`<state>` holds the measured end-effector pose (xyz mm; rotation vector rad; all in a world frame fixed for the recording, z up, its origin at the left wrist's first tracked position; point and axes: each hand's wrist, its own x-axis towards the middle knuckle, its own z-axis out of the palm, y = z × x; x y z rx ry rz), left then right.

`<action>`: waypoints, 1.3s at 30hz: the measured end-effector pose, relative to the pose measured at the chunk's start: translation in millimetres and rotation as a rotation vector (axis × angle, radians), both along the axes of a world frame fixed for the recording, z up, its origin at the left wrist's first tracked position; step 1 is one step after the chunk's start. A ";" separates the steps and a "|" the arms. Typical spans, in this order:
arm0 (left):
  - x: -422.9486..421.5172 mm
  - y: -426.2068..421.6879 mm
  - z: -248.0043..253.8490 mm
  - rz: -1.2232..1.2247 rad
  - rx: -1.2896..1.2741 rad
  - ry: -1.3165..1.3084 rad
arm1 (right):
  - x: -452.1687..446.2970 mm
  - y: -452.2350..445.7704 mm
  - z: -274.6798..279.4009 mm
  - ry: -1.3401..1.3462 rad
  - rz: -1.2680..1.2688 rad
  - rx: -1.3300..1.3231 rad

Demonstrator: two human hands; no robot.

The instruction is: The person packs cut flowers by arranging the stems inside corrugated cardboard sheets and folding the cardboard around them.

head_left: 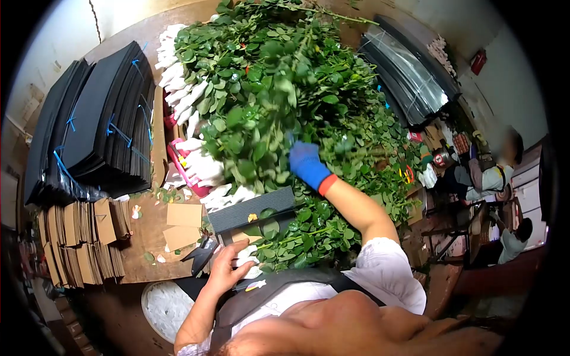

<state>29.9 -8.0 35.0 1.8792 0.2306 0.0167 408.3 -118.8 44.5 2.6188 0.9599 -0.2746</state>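
My right hand (pixel 307 163), in a blue glove with an orange cuff, is closed on a leafy stem (pixel 285 89) above the big heap of green stems; motion blurs the leaves, and its fingertips are partly hidden. My bare left hand (pixel 225 267) has thumb and fingers apart beside white-wrapped flower heads (pixel 248 256) at the near edge. More leafy stems (pixel 303 237) lie to their right. Just beyond is a dark ribbed strip (pixel 252 210) with a small yellow piece on it. Black-handled scissors (pixel 202 255) lie left of my left hand.
Black sheet stacks (pixel 104 118) tied with blue string stand at left, above cardboard pieces (pixel 83 243). More white-wrapped heads (pixel 184 89) line the heap's left side. Plastic-wrapped dark sheets (pixel 407 71) lie back right. Two people (pixel 496 178) (pixel 513 243) are at far right.
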 end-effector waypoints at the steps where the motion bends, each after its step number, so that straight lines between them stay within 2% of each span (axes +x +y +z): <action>1: 1.1 0.4 -0.3 0.002 0.000 0.002 | 2.2 -13.9 -22.2 0.012 0.047 0.022; 3: 1.1 1.5 -3.2 -0.005 -0.020 0.003 | 2.6 -38.2 -54.7 0.037 0.142 0.064; 4: 1.7 1.0 -3.4 0.016 -0.026 -0.012 | 19.6 -44.1 -56.6 0.149 0.150 0.152; 5: 3.6 -0.5 0.5 0.039 -0.031 -0.027 | 13.8 -47.0 -8.4 0.215 0.112 0.139; 6: 3.5 -1.2 2.6 0.064 -0.037 -0.040 | 13.0 -56.1 21.8 0.268 0.195 0.138; 8: 3.1 -1.2 -0.5 0.063 -0.012 -0.057 | -4.3 -70.0 85.0 0.257 0.223 0.142; 10: 3.9 -2.0 1.2 0.064 -0.001 -0.068 | -10.5 -67.3 115.2 0.177 0.060 0.131; 11: 3.0 -1.6 -3.1 0.063 -0.005 -0.068 | -17.8 -69.0 126.9 -0.042 0.146 0.247; 12: 2.9 -0.1 -5.8 0.038 0.023 -0.066 | -20.9 -67.8 127.9 -0.277 0.306 0.424; 14: 1.3 3.5 -8.8 -0.024 0.086 -0.059 | 2.2 -58.2 90.4 -0.702 0.703 0.472; 17: 1.8 3.3 -12.0 -0.033 0.090 -0.084 | 46.3 -44.9 44.7 -0.592 0.906 0.515; 18: 0.5 3.5 -11.1 -0.023 0.084 -0.085 | 62.5 -44.2 34.6 -0.493 0.847 0.453; 19: 2.3 -0.8 2.5 0.010 -0.011 -0.030 | 62.8 -38.3 50.4 -0.536 0.802 0.463; 21: 0.9 -0.7 -0.8 0.016 -0.015 0.011 | 59.0 -30.2 84.6 -0.632 0.670 0.451; 23: 1.5 -1.9 2.0 0.020 -0.035 0.019 | 38.2 -30.5 135.7 -0.738 0.623 0.592; 25: 2.1 -1.3 0.7 0.012 0.004 -0.011 | 38.3 -29.7 150.3 -0.860 0.654 0.707; 27: 1.5 -0.3 -5.5 0.005 0.056 0.001 | 46.0 -26.6 126.7 -0.681 0.599 0.382; 28: 0.8 -2.9 -5.0 0.040 -0.076 0.006 | 45.3 -23.5 120.3 -0.584 0.574 0.221; 29: 0.8 -4.1 -4.4 0.016 0.014 -0.017 | 49.4 -19.2 119.5 -0.277 0.519 0.009; 32: 1.2 -5.4 -3.7 0.045 0.171 -0.149 | 35.1 -35.6 135.1 -0.342 0.487 0.473; 33: -0.4 -6.5 0.3 0.042 0.189 -0.154 | 26.4 -37.5 137.3 -0.431 0.512 0.773; 36: 2.0 -7.6 9.2 0.044 0.306 -0.150 | 49.6 -41.3 85.9 -0.448 0.559 0.460; 37: 3.1 -8.6 6.8 0.052 0.382 -0.200 | 39.0 -41.1 101.4 -0.144 0.383 0.211; 38: 6.8 -7.5 3.9 0.058 0.465 -0.257 | 27.5 -43.6 113.2 -0.147 0.333 0.248; 39: 10.9 -10.1 5.6 0.085 0.560 -0.281 | 22.5 -49.6 118.2 -0.266 0.366 0.521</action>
